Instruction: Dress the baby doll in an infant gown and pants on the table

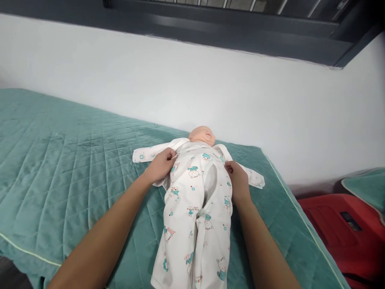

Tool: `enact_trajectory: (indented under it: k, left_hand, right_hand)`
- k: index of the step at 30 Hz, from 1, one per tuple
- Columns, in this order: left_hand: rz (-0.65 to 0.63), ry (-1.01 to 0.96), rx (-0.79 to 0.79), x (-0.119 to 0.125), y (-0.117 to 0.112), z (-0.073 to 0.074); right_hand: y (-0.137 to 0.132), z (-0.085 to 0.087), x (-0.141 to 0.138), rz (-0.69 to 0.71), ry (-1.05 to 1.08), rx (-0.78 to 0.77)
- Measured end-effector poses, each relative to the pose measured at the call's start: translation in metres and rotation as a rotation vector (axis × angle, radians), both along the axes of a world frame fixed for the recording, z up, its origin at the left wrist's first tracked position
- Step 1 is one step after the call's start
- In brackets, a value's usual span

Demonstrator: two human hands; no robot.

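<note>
A baby doll (202, 135) lies on its back on a green quilted bed cover (66, 160), head toward the wall. It wears a white printed romper (195, 212) with small teal and pink animals. My left hand (161, 165) pinches the romper's fabric at the doll's left-side shoulder, fingers closed on the cloth. My right hand (237, 178) grips the fabric at the other side of the chest, fingers curled into it. The romper's front gapes a little between my hands. The sleeves spread out flat to both sides.
A white wall (210, 88) runs behind the bed under a dark window frame (240, 28). To the right of the bed stands a red object (345, 233), with another green cushion (365, 186) beyond it. The bed's edge runs along the right and front.
</note>
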State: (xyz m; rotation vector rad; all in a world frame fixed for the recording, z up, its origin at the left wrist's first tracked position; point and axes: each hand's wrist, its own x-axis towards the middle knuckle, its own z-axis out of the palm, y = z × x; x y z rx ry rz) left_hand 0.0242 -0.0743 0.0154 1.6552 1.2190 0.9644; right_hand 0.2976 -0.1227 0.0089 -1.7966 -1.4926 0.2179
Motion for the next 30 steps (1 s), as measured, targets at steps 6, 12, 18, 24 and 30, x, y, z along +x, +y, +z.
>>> enact_trajectory:
  k: [6,12,18,24,30]
  left_hand:
    - [0.248,0.123,0.15,0.009,0.007,-0.012]
    - [0.28,0.186,0.127,0.015,0.007,-0.015]
    - [0.283,0.196,0.121,0.017,0.004,-0.015]
    - [0.243,0.23,0.117,0.015,0.002,-0.014]
    - [0.23,0.296,0.13,0.015,-0.001,-0.011]
  right_hand:
    - [-0.001,0.002,-0.003,-0.009,0.033,-0.007]
    - [-0.003,0.004,-0.007,-0.031,0.115,-0.012]
    - [-0.004,0.0,-0.004,-0.051,0.162,-0.064]
    - [-0.007,0.004,-0.004,0.002,0.155,-0.137]
    - [-0.011,0.012,-0.007,0.156,0.113,-0.227]
